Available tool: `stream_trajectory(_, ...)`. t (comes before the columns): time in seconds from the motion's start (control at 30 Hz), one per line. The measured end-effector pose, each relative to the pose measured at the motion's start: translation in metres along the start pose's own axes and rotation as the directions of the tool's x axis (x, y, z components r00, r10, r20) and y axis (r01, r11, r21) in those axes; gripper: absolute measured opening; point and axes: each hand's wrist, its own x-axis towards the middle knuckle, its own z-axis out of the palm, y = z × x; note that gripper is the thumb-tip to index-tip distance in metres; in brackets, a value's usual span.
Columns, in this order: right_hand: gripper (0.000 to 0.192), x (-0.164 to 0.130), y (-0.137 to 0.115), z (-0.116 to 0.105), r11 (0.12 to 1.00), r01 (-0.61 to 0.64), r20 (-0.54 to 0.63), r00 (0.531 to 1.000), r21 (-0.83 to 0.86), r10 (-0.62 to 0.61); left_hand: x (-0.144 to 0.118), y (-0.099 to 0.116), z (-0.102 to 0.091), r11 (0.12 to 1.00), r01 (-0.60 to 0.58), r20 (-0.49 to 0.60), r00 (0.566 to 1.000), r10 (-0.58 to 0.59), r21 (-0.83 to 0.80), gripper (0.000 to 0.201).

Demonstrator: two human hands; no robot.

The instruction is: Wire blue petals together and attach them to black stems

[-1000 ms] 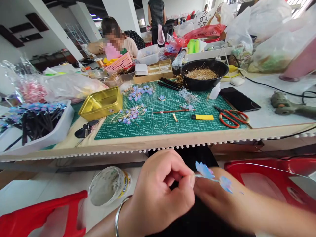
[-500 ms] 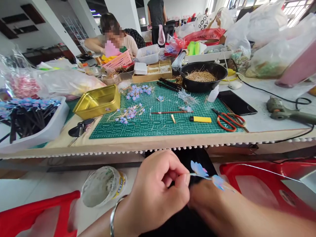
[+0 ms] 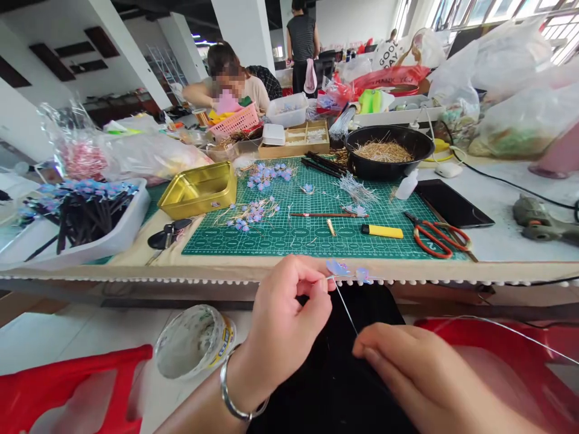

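Between thumb and forefinger my left hand [image 3: 289, 319] pinches a thin stem with blue-violet artificial flowers [image 3: 337, 269] at its tip, just off the table's front edge. A pale thread [image 3: 346, 307] runs taut from that pinch down to my right hand [image 3: 402, 367], whose closed fingers grip it lower and to the right. Ahead on the green cutting mat [image 3: 217, 243] lie bunches of similar flowers [image 3: 256, 212], a brown stick [image 3: 325, 215], a small brass-coloured piece [image 3: 331, 227], a yellow lighter [image 3: 382, 231] and orange-handled scissors [image 3: 436, 236].
A gold tin [image 3: 199, 199] and a white bin of dark-stemmed flowers [image 3: 122, 238] stand left. Behind the mat is a black bowl [image 3: 425, 154] of straw-coloured pins. A tablet [image 3: 452, 205] and glue gun [image 3: 538, 220] lie right. A person works across the table; a bucket [image 3: 194, 343] stands below.
My left hand and the flowers have risen in view toward the table edge. My right hand has come out from behind the left and now draws the thread down to the right.
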Motion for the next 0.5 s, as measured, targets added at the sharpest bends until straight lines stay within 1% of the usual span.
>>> stream_trajectory(0.03,0.025,0.011,0.001,0.006,0.997,-0.046,0.086,0.995,0.065,0.040,0.001,-0.001,-0.001,0.988,-0.118,-0.033,0.992,0.122,0.097,0.014)
stream_trajectory(0.07,0.023,0.021,0.002,0.009,0.982,-0.099,0.154,0.985,0.161,0.074,0.001,-0.001,-0.002,0.949,-0.241,-0.041,0.966,0.254,0.204,0.018)
stream_trajectory(0.1,0.020,0.030,0.001,0.011,0.943,-0.142,0.190,0.978,0.300,0.087,0.002,-0.003,-0.003,0.886,-0.352,-0.028,0.925,0.378,0.302,0.021)
stream_trajectory(0.13,0.019,0.037,0.000,0.011,0.864,-0.165,0.186,0.979,0.476,0.085,0.003,-0.004,-0.005,0.813,-0.443,0.002,0.879,0.478,0.378,0.024)
stream_trajectory(0.17,0.020,0.041,-0.001,0.010,0.724,-0.184,0.166,0.981,0.665,0.096,0.003,-0.006,-0.006,0.748,-0.510,0.040,0.836,0.548,0.425,0.025)
stream_trajectory(0.2,0.018,0.044,-0.004,0.010,0.526,-0.195,0.153,0.981,0.828,0.123,0.003,-0.008,-0.007,0.697,-0.560,0.077,0.801,0.594,0.447,0.024)
stream_trajectory(0.23,0.012,0.046,-0.007,0.010,0.305,-0.206,0.163,0.973,0.930,0.161,0.003,-0.010,-0.008,0.662,-0.598,0.108,0.773,0.625,0.453,0.022)
stream_trajectory(0.27,0.009,0.047,-0.011,0.011,0.109,-0.216,0.191,0.961,0.970,0.201,0.002,-0.012,-0.009,0.636,-0.625,0.134,0.753,0.644,0.453,0.020)
stream_trajectory(0.3,0.018,0.048,-0.014,0.012,-0.025,-0.227,0.227,0.945,0.974,0.235,0.001,-0.014,-0.009,0.619,-0.645,0.149,0.737,0.660,0.448,0.019)
stream_trajectory(0.33,0.029,0.048,-0.017,0.014,-0.087,-0.243,0.258,0.931,0.966,0.260,-0.001,-0.015,-0.009,0.616,-0.655,0.155,0.730,0.666,0.438,0.019)
stream_trajectory(0.37,0.037,0.048,-0.018,0.016,-0.097,-0.255,0.272,0.922,0.962,0.274,-0.003,-0.015,-0.008,0.635,-0.643,0.141,0.742,0.656,0.427,0.019)
stream_trajectory(0.4,0.042,0.048,-0.019,0.018,-0.068,-0.264,0.272,0.918,0.962,0.287,-0.006,-0.015,-0.007,0.682,-0.603,0.114,0.777,0.619,0.413,0.020)
stream_trajectory(0.43,0.044,0.048,-0.017,0.021,-0.021,-0.271,0.265,0.917,0.962,0.299,-0.009,-0.015,-0.006,0.755,-0.528,0.080,0.836,0.543,0.388,0.020)
stream_trajectory(0.47,0.044,0.048,-0.014,0.022,0.032,-0.281,0.257,0.914,0.959,0.313,-0.011,-0.014,-0.005,0.846,-0.412,0.053,0.906,0.420,0.339,0.020)
stream_trajectory(0.5,0.043,0.048,-0.008,0.024,0.088,-0.302,0.259,0.908,0.949,0.329,-0.013,-0.014,-0.004,0.930,-0.261,0.060,0.965,0.254,0.260,0.018)
